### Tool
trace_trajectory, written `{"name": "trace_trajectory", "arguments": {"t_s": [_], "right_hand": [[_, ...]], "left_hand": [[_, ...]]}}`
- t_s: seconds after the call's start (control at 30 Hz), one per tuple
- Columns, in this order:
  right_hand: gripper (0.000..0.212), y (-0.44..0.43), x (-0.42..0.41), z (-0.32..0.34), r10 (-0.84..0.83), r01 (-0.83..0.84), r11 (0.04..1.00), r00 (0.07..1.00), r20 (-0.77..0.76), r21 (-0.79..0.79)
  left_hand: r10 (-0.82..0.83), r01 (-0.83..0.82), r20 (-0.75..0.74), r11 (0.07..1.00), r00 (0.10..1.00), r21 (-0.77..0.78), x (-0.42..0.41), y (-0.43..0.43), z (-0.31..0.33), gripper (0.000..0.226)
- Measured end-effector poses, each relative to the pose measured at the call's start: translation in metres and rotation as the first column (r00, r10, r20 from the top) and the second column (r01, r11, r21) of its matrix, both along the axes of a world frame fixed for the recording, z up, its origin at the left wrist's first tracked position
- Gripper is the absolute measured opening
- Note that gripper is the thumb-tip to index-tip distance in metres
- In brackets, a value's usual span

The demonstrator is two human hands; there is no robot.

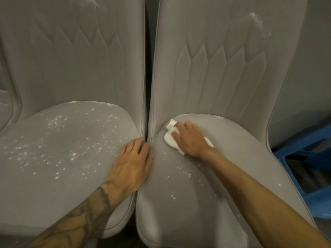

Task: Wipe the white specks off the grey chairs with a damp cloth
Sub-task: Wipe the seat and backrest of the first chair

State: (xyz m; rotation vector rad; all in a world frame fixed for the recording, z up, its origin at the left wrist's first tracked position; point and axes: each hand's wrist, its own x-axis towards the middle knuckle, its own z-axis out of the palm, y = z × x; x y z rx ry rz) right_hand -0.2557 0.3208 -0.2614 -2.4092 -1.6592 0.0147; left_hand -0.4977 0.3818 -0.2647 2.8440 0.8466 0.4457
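White specks (59,138) are still covering the left chair (71,68) (untouched) while we are pressing the cloth (170,138) flat-handed, right hand (189,138), onto the right chair (241,140), left hand (132,163) open.

A blue plastic crate (308,169) sits at the right edge of the view, low down and partly cut off by the frame. Its rim and walls are bright blue, with an open top and a square opening in the side. The inside is dark, and what it holds is too shadowed to make out. Above the crate, a plain grey wall (318,51) fills the upper right corner. A dark strip of floor (125,238) shows at the bottom.
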Motion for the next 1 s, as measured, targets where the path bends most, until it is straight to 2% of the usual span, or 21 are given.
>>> {"name": "trace_trajectory", "arguments": {"t_s": [0.07, 0.1, 0.2, 0.27, 0.33, 0.4, 0.47, 0.57, 0.63, 0.7, 0.8, 0.87, 1.0], "right_hand": [[0.038, 0.015, 0.000, 0.003, -0.120, 0.123, 0.992, 0.991, 0.066, -0.039], [0.037, 0.017, -0.008, 0.000, -0.094, 0.097, 0.995, 0.992, 0.082, -0.034], [0.034, -0.009, -0.045, -0.011, 0.139, -0.136, 0.987, 0.990, -0.034, 0.081], [0.035, -0.027, -0.049, -0.011, 0.225, -0.218, 0.971, 0.973, -0.061, 0.094], [0.034, -0.020, -0.034, -0.004, 0.159, -0.157, 0.987, 0.986, -0.040, 0.043], [0.034, -0.004, -0.022, 0.001, -0.001, 0.001, 1.000, 1.000, 0.016, 0.003], [0.035, 0.004, -0.033, 0.003, -0.081, 0.081, 0.997, 0.997, -0.007, 0.018], [0.037, -0.015, -0.070, -0.008, 0.120, -0.115, 0.989, 0.991, -0.053, 0.092], [0.036, -0.027, -0.064, -0.009, 0.194, -0.186, 0.977, 0.978, -0.071, 0.101], [0.035, -0.026, -0.037, -0.004, 0.119, -0.116, 0.991, 0.992, -0.046, 0.059], [0.036, -0.019, -0.004, 0.000, -0.152, 0.152, 0.988, 0.988, 0.039, 0.017], [0.036, -0.018, -0.014, -0.002, -0.211, 0.209, 0.977, 0.977, 0.042, 0.038], [0.034, -0.041, -0.047, -0.011, 0.104, -0.100, 0.989, 0.994, -0.032, 0.106]], "left_hand": [[0.012, -0.012, 0.009, 1.000, 1.000, 0.000, 0.001, -0.002, -0.002, 0.045], [0.018, -0.018, 0.022, 1.000, 1.000, 0.004, 0.001, -0.002, -0.002, 0.043], [0.018, -0.019, 0.053, 1.000, 0.998, 0.020, 0.000, -0.003, -0.005, 0.038], [0.016, -0.017, 0.058, 1.000, 0.998, 0.017, -0.001, -0.003, -0.006, 0.039], [0.017, -0.018, 0.035, 1.000, 0.999, 0.018, -0.001, -0.002, -0.007, 0.041], [0.023, -0.023, 0.017, 1.000, 1.000, 0.017, 0.000, -0.001, -0.008, 0.041], [0.029, -0.029, 0.005, 0.999, 1.000, 0.015, -0.001, 0.001, -0.009, 0.041], [0.024, -0.024, 0.006, 1.000, 1.000, 0.015, -0.001, 0.002, -0.011, 0.040], [0.031, -0.031, 0.001, 0.999, 1.000, 0.016, -0.001, 0.002, -0.011, 0.040], [0.037, -0.036, -0.025, 0.999, 0.999, 0.021, -0.001, 0.002, -0.011, 0.042], [0.044, -0.044, -0.053, 0.999, 0.998, 0.010, 0.001, 0.002, -0.009, 0.047], [0.047, -0.047, -0.059, 0.999, 0.997, 0.003, 0.001, 0.001, -0.008, 0.047], [0.049, -0.050, -0.058, 0.999, 0.997, -0.011, 0.001, -0.001, -0.005, 0.043]]}}
